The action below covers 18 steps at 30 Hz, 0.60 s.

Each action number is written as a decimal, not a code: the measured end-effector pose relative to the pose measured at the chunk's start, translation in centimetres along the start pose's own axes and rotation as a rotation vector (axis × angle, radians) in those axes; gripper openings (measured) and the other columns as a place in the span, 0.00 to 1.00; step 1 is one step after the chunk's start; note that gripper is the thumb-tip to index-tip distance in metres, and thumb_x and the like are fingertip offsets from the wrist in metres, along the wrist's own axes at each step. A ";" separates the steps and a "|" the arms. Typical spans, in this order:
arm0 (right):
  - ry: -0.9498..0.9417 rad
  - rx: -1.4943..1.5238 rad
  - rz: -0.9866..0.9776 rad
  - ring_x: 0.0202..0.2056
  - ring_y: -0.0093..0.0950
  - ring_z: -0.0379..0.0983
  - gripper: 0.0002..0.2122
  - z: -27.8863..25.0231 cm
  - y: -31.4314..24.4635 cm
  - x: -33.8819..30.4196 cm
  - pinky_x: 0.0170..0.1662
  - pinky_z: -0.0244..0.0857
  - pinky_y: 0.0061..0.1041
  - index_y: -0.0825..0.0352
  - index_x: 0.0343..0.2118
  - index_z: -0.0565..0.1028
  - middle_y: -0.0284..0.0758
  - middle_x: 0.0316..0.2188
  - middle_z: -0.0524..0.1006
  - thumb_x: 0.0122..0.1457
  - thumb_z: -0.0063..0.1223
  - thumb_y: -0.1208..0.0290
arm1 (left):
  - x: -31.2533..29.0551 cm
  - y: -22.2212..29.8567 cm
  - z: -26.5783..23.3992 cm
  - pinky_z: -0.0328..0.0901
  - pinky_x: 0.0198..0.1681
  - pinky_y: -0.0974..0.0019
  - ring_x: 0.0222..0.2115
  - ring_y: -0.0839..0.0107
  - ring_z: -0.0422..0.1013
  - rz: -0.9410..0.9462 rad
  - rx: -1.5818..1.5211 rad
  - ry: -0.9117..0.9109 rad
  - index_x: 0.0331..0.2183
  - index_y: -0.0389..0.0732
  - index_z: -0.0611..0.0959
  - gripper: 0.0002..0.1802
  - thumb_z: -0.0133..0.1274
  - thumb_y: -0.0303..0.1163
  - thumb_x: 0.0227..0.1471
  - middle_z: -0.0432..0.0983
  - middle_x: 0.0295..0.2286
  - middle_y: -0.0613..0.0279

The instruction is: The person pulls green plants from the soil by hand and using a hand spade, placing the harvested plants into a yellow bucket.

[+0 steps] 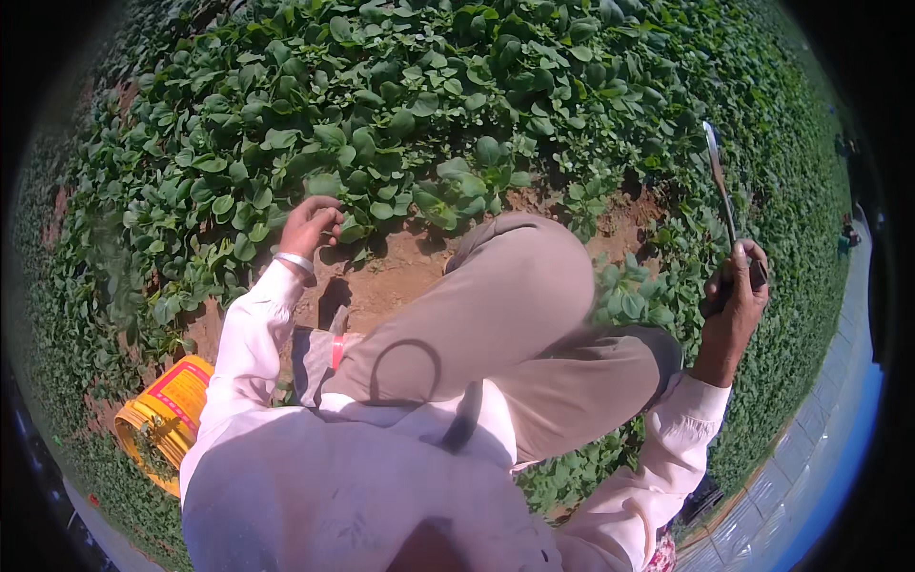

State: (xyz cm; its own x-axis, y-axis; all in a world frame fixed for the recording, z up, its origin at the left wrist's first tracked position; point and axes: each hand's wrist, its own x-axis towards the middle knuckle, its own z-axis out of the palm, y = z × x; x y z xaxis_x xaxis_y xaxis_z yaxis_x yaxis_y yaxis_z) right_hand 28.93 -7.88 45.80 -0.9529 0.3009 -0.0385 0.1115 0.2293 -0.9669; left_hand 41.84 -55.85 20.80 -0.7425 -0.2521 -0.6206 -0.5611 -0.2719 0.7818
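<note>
Down at the lower left, a yellow bucket (164, 408) with a red patch on its wall lies tipped over among low leafy plants (381, 114), its mouth turned to the lower left and some greenery showing at the opening. Just right of it, a pale pink sleeve (243, 357) leads up to the left hand (312, 229), which wears a light band (294, 261) at the wrist. This hand is over the edge of the leaves, its fingers half curled and a little apart with nothing seen between them; whether they touch a leaf, one cannot tell. Below it a red strip (337, 351) shows near the person's foot. In the middle, bare brown soil (405, 262) lies between the plants and the person's bent legs in grey-brown trousers (486, 315), and a ring-shaped shadow falls on the cloth. Farther right, the right hand (734, 305) is raised above the plants, its fingers clamped on the dark handle of a knife (721, 176); the blade points upward and slightly left, well apart from the left hand. Beyond, at the right rim, a pale strip of ground (810, 419) curves past the greenery
</note>
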 end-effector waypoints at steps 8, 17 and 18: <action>0.332 -0.108 0.282 0.13 0.12 0.56 0.09 -13.2 19.0 -0.9 0.14 0.47 0.15 0.65 0.39 0.72 0.22 0.18 0.64 0.57 0.57 0.72 | 6.5 3.0 19.8 0.64 0.28 0.74 0.26 0.79 0.68 0.294 0.651 -0.619 0.41 0.36 0.74 0.11 0.48 0.30 0.58 0.74 0.28 0.65; 0.182 -0.388 0.272 0.23 0.25 0.71 0.07 -10.0 30.8 0.6 0.30 0.66 0.27 0.65 0.36 0.73 0.36 0.21 0.75 0.55 0.57 0.75 | 11.9 -1.2 48.8 0.70 0.39 0.57 0.44 0.56 0.70 1.276 1.461 -1.129 0.43 0.41 0.76 0.15 0.51 0.28 0.51 0.70 0.43 0.58; 0.152 -0.387 0.272 0.23 0.28 0.72 0.07 -9.5 31.6 1.0 0.30 0.66 0.28 0.65 0.37 0.73 0.38 0.21 0.76 0.55 0.57 0.75 | 13.1 -2.5 51.1 0.72 0.40 0.60 0.47 0.58 0.68 1.387 1.494 -1.129 0.44 0.42 0.75 0.17 0.51 0.26 0.50 0.69 0.47 0.58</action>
State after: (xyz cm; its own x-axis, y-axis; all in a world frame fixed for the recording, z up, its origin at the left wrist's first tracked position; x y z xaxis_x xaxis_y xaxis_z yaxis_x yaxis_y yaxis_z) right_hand 34.14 8.47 17.61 -0.8259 0.5228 -0.2113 0.4744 0.4416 -0.7616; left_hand 14.78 -11.07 13.81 -0.3164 0.9485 -0.0157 0.8817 0.3002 0.3640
